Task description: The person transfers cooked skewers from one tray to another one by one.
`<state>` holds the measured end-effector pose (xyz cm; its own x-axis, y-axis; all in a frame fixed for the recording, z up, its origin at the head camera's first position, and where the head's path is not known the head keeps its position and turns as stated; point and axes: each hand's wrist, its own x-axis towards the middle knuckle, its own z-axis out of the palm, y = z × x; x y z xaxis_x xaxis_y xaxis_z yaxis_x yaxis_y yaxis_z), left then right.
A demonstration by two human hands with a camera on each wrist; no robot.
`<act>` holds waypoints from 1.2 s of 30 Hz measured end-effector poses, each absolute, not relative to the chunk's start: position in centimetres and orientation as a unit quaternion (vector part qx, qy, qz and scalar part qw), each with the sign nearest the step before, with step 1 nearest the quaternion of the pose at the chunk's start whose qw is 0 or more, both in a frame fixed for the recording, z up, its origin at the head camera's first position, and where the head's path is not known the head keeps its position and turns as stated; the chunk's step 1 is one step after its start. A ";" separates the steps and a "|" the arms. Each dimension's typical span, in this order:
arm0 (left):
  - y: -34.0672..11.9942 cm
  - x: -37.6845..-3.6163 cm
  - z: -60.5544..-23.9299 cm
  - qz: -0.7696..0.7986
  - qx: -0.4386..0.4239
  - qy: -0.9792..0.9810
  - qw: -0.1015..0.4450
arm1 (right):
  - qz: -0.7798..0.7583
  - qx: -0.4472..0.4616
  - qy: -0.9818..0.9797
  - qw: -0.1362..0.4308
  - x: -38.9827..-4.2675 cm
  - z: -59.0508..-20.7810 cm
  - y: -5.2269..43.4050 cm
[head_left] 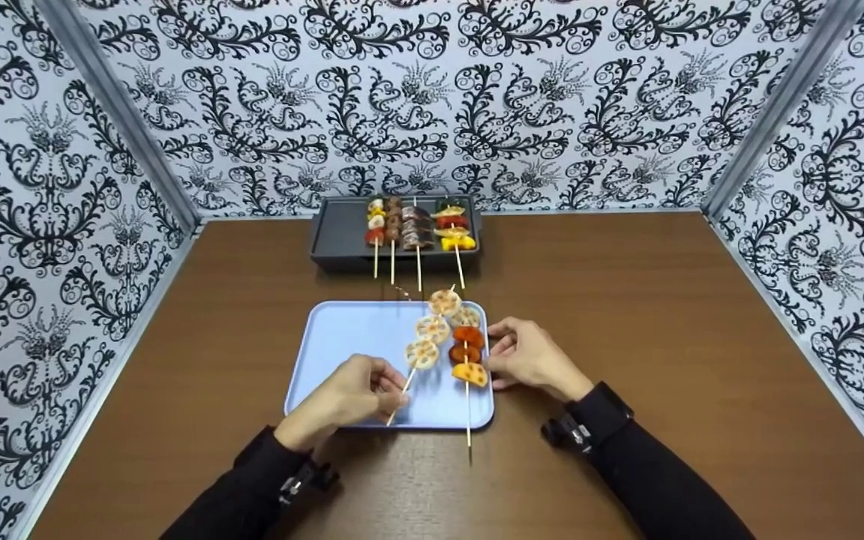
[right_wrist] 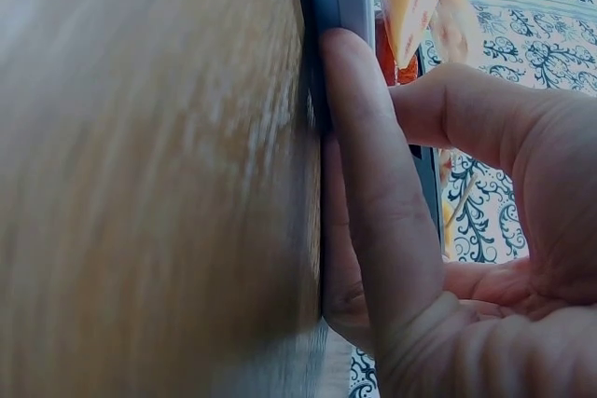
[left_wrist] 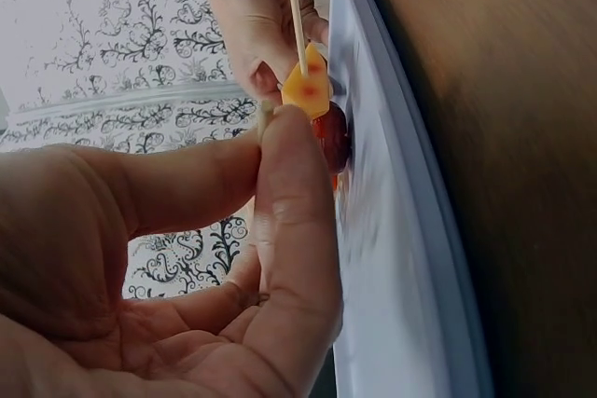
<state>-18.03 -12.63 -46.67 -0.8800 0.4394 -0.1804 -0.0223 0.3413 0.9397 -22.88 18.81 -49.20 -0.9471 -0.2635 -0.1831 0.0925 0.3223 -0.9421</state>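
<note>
Pinching the bare stick end of the lotus-root skewer (head_left: 426, 339), your left hand (head_left: 353, 394) sits lower centre of the head view, thumb and forefinger closed on it. Skewer lies diagonally on the blue tray (head_left: 357, 337), centre frame. Your right hand (head_left: 526, 356), fingers loosely curled, rests at tray's right edge, fingertips touching the rim, just beside the orange-veg skewer (head_left: 468, 356). Grill pan (head_left: 334, 236) w/ four skewers, upper centre. All on brown table (head_left: 664, 315).
</note>
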 end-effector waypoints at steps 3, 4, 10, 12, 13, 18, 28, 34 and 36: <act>-12.7 -17.9 -46.6 0.559 0.121 0.792 0.214 | -0.582 -0.057 0.796 0.155 -22.9 -49.3 18.8; -12.7 -17.9 -46.7 0.558 0.117 0.793 0.215 | -0.583 -0.057 0.795 0.154 -23.0 -49.3 18.8; -12.5 -17.7 -46.7 0.563 0.087 0.790 0.225 | -0.582 -0.060 0.797 0.152 -23.1 -49.4 19.0; -12.4 -17.6 -46.8 0.565 0.082 0.790 0.224 | -0.581 -0.061 0.797 0.155 -23.1 -49.5 19.0; -12.3 -17.5 -46.8 0.567 0.079 0.789 0.223 | -0.580 -0.060 0.797 0.156 -23.1 -49.5 19.0; -11.9 -17.4 -47.0 0.585 0.071 0.776 0.227 | -0.583 -0.064 0.796 0.149 -23.1 -49.5 19.0; -10.8 -16.9 -47.5 0.602 0.065 0.754 0.253 | -0.589 -0.061 0.790 0.157 -23.0 -49.6 19.0; -10.0 -16.8 -47.9 0.609 0.063 0.749 0.253 | -0.588 -0.057 0.792 0.156 -23.0 -49.5 19.1; -9.9 -16.7 -48.0 0.614 0.062 0.744 0.254 | -0.592 -0.061 0.788 0.157 -23.0 -49.4 19.0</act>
